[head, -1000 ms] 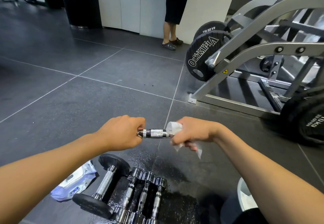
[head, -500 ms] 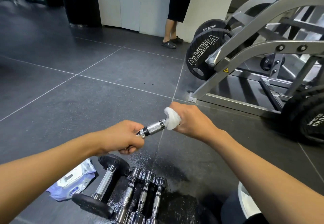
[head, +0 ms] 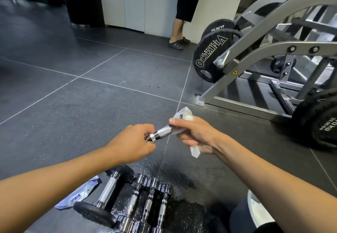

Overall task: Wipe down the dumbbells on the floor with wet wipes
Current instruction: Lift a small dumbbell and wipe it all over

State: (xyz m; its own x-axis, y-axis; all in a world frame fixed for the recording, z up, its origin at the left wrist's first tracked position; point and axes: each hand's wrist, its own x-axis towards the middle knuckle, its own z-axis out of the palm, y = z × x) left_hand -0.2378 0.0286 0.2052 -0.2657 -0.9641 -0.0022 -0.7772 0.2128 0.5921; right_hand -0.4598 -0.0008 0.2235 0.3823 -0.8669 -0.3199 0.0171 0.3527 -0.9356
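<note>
Nearest: three chrome dumbbells (head: 149, 203) lie side by side on the floor (head: 91, 114). A black-ended dumbbell (head: 106, 194) lies just left of them. The wipes pack (head: 76, 199) is further left, partly hidden by the forearm. The floor under them glistens wet.

Above these: held dumbbell (head: 161, 132), off the floor and tilted. The left hand (head: 135, 145) clamps the near end. The right hand (head: 195, 134) grips the wipe (head: 184, 116) wrapped round the far end. Hands apart, knurled bar bare between them.

Judgement: mid-task. One piece is under the wipe and four are on the floor; cannot tell which are done.

Surface: dark grey tiles, pale joints. Beyond: grey machine (head: 302, 49) carrying a black plate (head: 209, 57). A person (head: 177, 32) stands by the white wall.
</note>
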